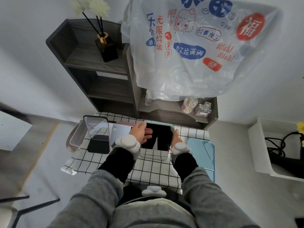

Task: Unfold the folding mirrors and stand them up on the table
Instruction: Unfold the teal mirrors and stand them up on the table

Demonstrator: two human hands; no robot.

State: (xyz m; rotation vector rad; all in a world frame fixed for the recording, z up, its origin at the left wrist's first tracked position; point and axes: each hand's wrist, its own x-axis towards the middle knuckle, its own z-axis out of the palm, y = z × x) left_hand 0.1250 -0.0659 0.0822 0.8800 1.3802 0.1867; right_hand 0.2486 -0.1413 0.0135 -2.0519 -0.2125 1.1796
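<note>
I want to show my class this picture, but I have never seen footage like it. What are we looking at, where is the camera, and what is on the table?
There is no machine here. A person wears a wide-angle camera on the head, so you look down over grey sleeves at their own two hands. The table has a black-and-white checked cloth. In the middle, the left hand and right hand have a grip on the side edges of a mint-framed folding mirror, which stands opened toward the person; its glass reflects the left hand. To the left stands a dark-framed mirror, already up. To the right a light blue mirror lies flat, apparently still folded. Behind are a dark wooden shelf and a printed plastic bag.
</note>
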